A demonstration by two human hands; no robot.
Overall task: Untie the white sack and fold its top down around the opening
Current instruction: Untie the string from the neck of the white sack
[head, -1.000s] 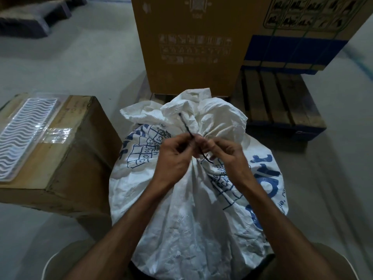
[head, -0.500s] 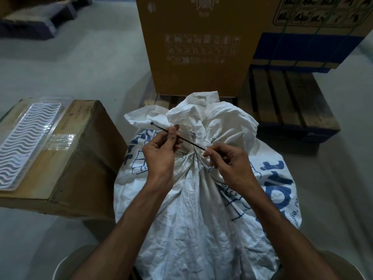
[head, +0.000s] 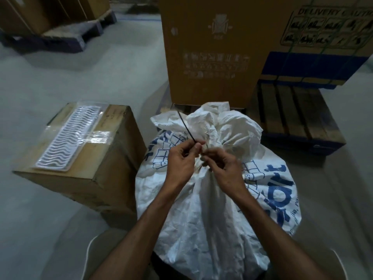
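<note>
A full white woven sack (head: 214, 215) with blue print stands on the floor right in front of me. Its top is bunched into a neck, and crumpled cloth flares above it. A thin black tie (head: 185, 126) runs from the neck up and to the left. My left hand (head: 181, 160) pinches the tie near the neck between thumb and fingers. My right hand (head: 224, 168) has its fingers curled at the neck, pinching the tie's other part there. Both hands meet at the knot, which they partly hide.
A cardboard box (head: 96, 178) with a clear plastic tray (head: 70, 138) on top stands to the left of the sack. Behind the sack a tall carton (head: 212, 47) sits on a wooden pallet (head: 292, 118). Another pallet (head: 56, 37) lies far left.
My left hand drew the tie out to the left, then came back to the neck. The tie's free end now points up and left. The camera has shifted.
</note>
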